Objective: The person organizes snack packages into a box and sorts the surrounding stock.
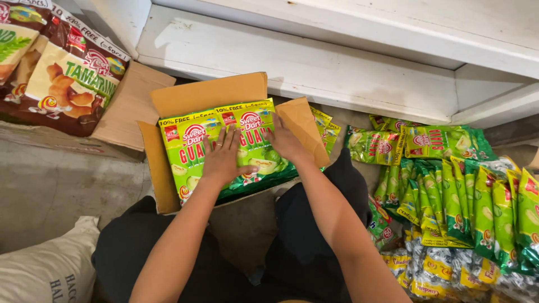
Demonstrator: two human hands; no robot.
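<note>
**Both hands flat on green packets in an open carton**

Between the person's knees, at the centre of the head view, stood an open brown cardboard carton (pixel 168 185) with its flaps folded out. Two glossy yellow-green plastic snack packets (pixel 191 146) lay side by side on top of its contents. Left hand (pixel 223 159) rested palm down across both packets, fingers spread, clamped on nothing. Right hand (pixel 285 140) pressed flat at the 3 o'clock edge of the packets, against the carton's flap, fingers together and also gripping nothing. At 3 o'clock from the carton, a loose heap of matching green packets (pixel 449 196) covered the floor. At 10 o'clock sat brown snack bags (pixel 62 78). At 7 o'clock lay a pale woven sack (pixel 50 269).
</note>
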